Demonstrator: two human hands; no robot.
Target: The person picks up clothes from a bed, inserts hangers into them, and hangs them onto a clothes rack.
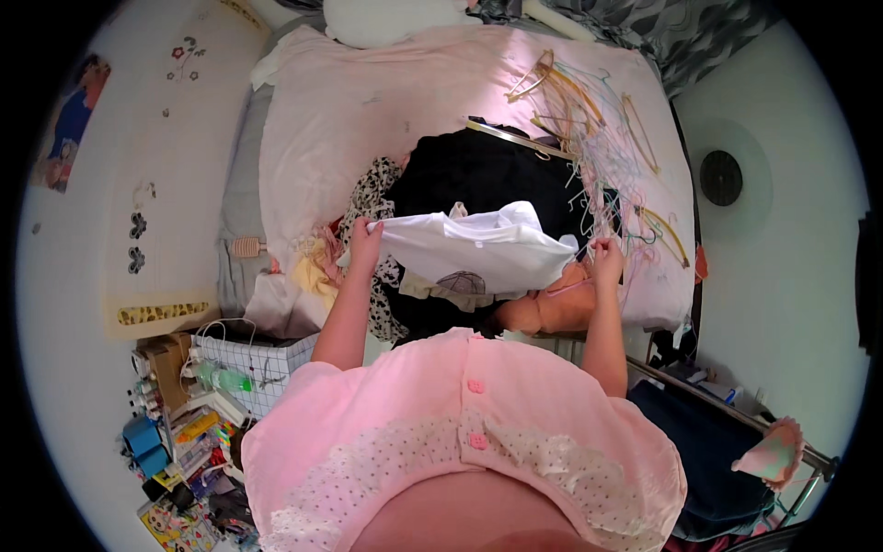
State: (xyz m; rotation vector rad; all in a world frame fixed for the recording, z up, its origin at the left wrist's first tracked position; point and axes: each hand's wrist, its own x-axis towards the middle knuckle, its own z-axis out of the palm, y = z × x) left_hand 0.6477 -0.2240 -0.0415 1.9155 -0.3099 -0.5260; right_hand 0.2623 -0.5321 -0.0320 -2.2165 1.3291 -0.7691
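Observation:
A white T-shirt (487,248) with a dark round print near its lower edge is stretched out in front of me. My left hand (365,239) is closed on its left end. My right hand (605,260) is pinched closed just beyond the shirt's right end, beside a tangle of clothes hangers (602,184); what lies between its fingers is too small to tell. Under the shirt is a pile of clothes: a black garment (451,170), a black-and-white patterned one (372,193) and an orange-brown one (556,308).
The pile lies on a bed with a pink sheet (322,120). Yellow and pink cloths (317,267) lie at its left. A white grid-patterned box (267,368) and cluttered small items (198,451) stand at lower left. Dark cloth (699,451) hangs over a rail at lower right.

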